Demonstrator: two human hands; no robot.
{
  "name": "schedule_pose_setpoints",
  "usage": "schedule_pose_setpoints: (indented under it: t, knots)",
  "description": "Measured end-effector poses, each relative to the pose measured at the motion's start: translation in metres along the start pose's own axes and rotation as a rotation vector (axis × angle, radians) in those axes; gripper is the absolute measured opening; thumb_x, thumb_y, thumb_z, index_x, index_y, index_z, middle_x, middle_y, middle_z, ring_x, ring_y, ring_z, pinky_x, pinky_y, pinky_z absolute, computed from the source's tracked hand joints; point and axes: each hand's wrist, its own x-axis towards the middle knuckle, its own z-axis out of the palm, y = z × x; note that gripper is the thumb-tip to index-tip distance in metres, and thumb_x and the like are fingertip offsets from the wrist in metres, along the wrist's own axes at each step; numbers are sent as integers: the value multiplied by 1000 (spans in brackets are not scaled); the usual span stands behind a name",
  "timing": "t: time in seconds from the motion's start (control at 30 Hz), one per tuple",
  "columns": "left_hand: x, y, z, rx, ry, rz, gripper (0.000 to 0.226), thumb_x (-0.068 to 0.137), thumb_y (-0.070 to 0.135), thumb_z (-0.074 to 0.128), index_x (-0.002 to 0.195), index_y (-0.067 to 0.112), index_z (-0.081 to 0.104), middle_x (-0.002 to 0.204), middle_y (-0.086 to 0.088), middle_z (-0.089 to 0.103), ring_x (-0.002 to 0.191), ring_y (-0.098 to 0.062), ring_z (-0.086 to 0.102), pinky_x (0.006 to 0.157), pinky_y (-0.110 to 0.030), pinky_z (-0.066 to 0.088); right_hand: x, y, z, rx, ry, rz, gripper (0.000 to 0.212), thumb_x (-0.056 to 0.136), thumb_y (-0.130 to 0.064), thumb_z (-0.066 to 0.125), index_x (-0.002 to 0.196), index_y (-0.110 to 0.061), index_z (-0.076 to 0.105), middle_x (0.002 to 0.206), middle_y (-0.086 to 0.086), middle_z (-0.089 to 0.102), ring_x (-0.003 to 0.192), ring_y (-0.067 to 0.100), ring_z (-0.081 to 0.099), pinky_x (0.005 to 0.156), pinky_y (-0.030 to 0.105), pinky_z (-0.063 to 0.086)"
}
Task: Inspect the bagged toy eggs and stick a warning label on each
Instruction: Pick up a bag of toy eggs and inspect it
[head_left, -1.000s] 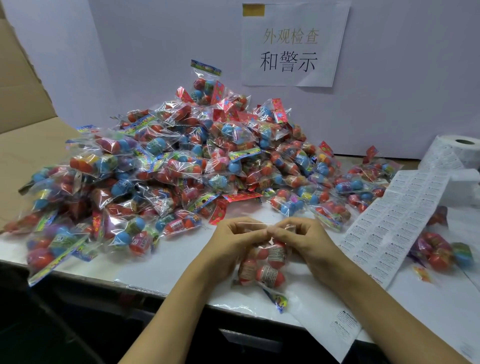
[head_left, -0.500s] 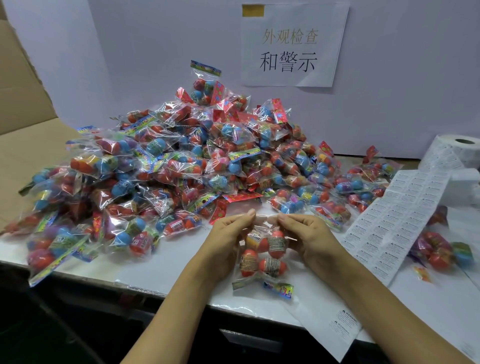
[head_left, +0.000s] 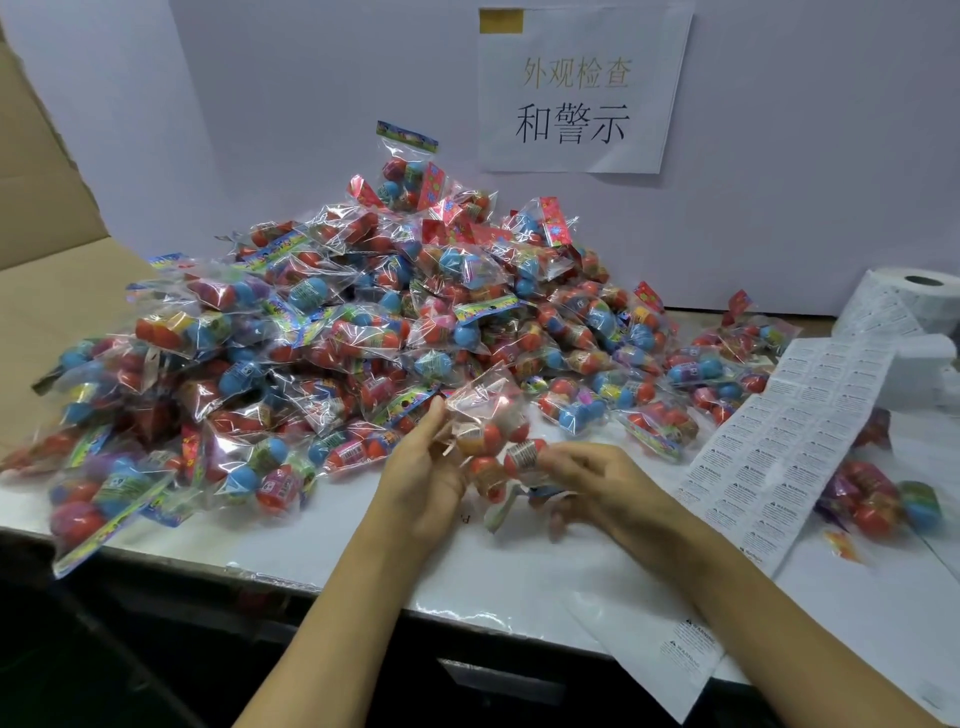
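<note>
One view only, from your head: looks forward and down, close over the table (head_left: 363, 566) edge, facing the back wall (head_left: 779, 156); your forearms enter from below

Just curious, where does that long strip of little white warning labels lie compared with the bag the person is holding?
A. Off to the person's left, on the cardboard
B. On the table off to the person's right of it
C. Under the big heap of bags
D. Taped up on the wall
B: the label strip runs across the table to the right of the held bag, trailing from the roll.
</note>
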Motion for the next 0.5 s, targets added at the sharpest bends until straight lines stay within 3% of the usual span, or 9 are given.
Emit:
schedule_pose_setpoints:
  t: [0.1, 0.23, 0.37, 0.5]
  knots:
    - [-3, 2, -2, 32, -57, 17, 30, 96, 27, 58, 113, 5, 70, 111, -16, 68, 89, -28, 68, 83, -44, 56, -2, -1, 1, -131, -14, -50, 31, 76, -30, 88, 103, -16, 79, 94, 18, 75, 79, 20, 68, 60, 32, 53]
    - [-7, 4, -3, 51, -137, -29, 33, 88, 21, 67, 117, 6, 65, 124, -18, 61, 97, -27, 71, 76, -41, 62, 1, -2, -8, 32, 172, -59, 32, 66, -31, 86, 91, -12, 80, 85, 12, 75, 73, 17, 64, 49, 27, 46]
    - [-9, 2, -3, -5, -115, -110, 57, 84, 45, 75, 120, 3, 67, 118, -20, 70, 108, -38, 71, 78, -51, 60, 2, -6, -15, 206, 254, -33, 19, 68, -27, 78, 84, -18, 81, 88, 6, 76, 72, 12, 64, 58, 24, 39]
    - [-10, 1, 1, 37, -163, -187, 73, 78, 63, 73, 117, 1, 62, 103, -17, 74, 93, -36, 73, 71, -49, 61, 3, -8, -17, 302, 242, 24, 29, 72, -21, 74, 100, -12, 75, 101, 10, 75, 83, 17, 65, 69, 31, 42]
